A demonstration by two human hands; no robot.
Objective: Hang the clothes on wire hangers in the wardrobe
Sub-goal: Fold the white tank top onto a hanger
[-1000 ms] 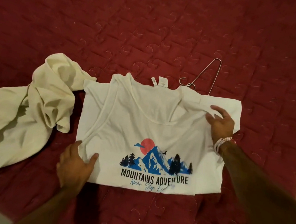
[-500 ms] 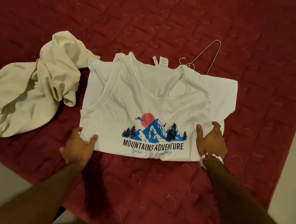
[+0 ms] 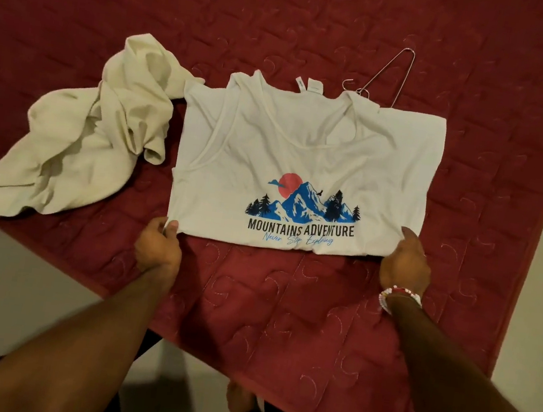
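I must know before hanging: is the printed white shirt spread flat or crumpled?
Spread flat. The printed white shirt lies print-up on the red bedcover, both hands gripping its lower corners.

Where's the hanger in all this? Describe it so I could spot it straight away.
Start from the red quilted bedspread and find the white printed top spread flat in its middle. Just past that top's far right shoulder lies the wire hanger, partly tucked under the fabric: the only thin, shiny metal thing among soft cloth.

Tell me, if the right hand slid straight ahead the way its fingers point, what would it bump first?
Probably nothing new: the right hand already grips the white printed top, so it would slide over that cloth. The wire hanger lies farther along.
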